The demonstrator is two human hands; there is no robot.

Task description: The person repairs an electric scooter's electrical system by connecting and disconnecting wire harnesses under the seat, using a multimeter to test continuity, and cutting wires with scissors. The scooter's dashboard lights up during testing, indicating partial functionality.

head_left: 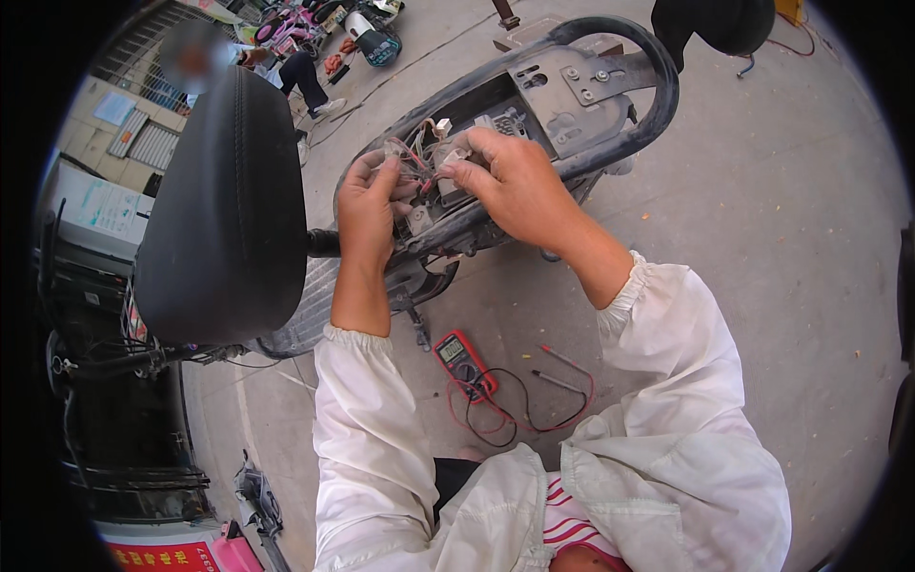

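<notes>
Both my hands work over the open compartment of a scooter's grey body (572, 95), where a bundle of thin wires (416, 164) comes out. My left hand (370, 195) pinches a small pale connector (392, 150) at the left of the bundle, its fingers closed. Opposite it, my right hand (510, 176) pinches another whitish connector (454, 157) between thumb and forefinger. The two connectors are apart, with red and grey wires between them. Another white plug (442, 126) stands just beyond. My fingers partly hide the wiring and the connectors.
The scooter's black seat (224, 210) is tipped up at the left. A red multimeter (464, 365) lies on the concrete ground nearer me, its test leads (562, 381) curled beside it. Another person (305, 81) sits at the far left near more scooters (372, 38).
</notes>
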